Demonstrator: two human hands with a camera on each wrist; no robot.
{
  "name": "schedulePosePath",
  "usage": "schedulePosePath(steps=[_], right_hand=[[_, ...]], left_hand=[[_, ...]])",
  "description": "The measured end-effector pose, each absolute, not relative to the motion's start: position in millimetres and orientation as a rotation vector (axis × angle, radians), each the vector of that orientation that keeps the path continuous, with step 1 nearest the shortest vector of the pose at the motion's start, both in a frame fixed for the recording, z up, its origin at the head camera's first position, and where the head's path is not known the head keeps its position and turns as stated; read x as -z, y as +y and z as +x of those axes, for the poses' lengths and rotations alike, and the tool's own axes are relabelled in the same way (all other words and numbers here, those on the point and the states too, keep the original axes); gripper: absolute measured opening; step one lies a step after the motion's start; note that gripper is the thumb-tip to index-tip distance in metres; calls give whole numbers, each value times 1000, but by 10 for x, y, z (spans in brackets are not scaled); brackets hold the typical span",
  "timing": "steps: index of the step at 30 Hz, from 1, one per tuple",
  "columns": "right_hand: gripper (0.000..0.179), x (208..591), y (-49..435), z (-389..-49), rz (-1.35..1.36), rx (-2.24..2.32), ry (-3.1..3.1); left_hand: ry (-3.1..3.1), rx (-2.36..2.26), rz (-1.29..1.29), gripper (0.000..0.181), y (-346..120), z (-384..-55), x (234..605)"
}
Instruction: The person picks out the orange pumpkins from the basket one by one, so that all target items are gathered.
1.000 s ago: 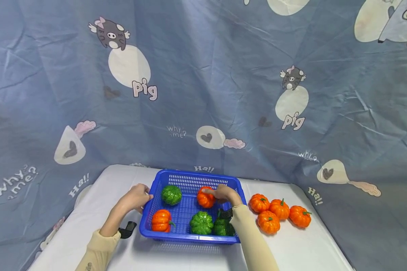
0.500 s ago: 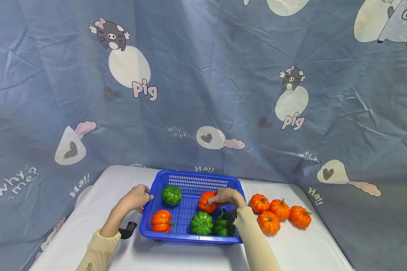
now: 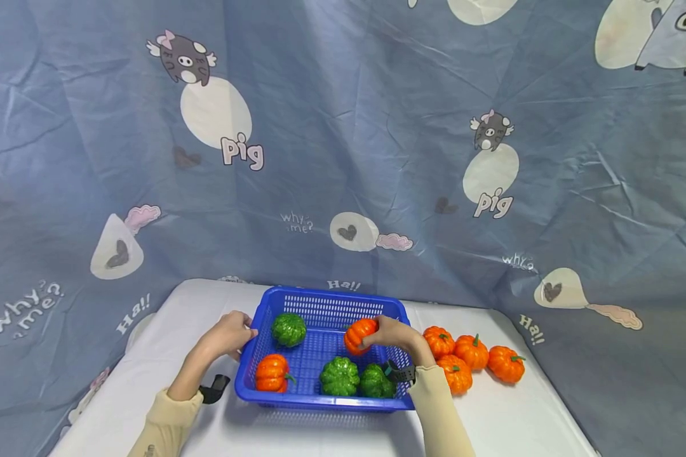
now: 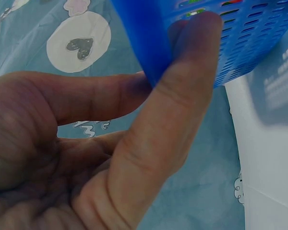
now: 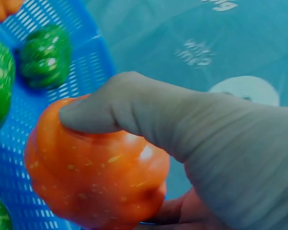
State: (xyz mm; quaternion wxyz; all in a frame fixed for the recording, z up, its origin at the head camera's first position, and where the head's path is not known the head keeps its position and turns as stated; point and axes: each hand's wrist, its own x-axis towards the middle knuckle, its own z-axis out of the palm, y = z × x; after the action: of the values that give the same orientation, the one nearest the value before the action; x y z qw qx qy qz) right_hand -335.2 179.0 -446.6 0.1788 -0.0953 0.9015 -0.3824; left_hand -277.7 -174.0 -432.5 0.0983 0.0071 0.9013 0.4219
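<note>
Right hand [image 3: 397,335] grips 1 orange pumpkin [image 3: 359,335], fingers curled over its top, above the right half of the blue basket [image 3: 320,400]. Left hand [image 3: 228,334] pinches the basket's left rim, thumb outside, fingers inside. Basket sits mid-counter [image 3: 520,419], toward the near edge. Inside it: 1 orange pumpkin at the near-left corner [image 3: 271,372], 1 green pumpkin far left [image 3: 288,329], 2 green pumpkins along the near wall [image 3: 339,376]. A cluster of orange pumpkins [image 3: 474,362] lies just right of the basket on the counter.
</note>
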Motion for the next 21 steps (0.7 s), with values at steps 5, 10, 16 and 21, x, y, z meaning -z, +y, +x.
schedulePosePath(steps=[5, 10, 16, 21], right_hand=[[69, 4410, 1913, -3217, -272, 1267, 2576], [74, 4322, 2050, -3048, -266, 1398, 2597], [83, 4264, 2258, -2824, -209, 1392, 2692], [88, 4265, 2468, -2631, -97, 1374, 2781]], left_hand=[[2662, -1248, 22, 32, -1745, -2787, 4334], [2661, -1254, 18, 33, -1733, -2788, 4337], [2656, -1257, 7, 33, -1724, -2780, 4328], [2651, -1266, -4, 33, -1734, -2767, 4325]])
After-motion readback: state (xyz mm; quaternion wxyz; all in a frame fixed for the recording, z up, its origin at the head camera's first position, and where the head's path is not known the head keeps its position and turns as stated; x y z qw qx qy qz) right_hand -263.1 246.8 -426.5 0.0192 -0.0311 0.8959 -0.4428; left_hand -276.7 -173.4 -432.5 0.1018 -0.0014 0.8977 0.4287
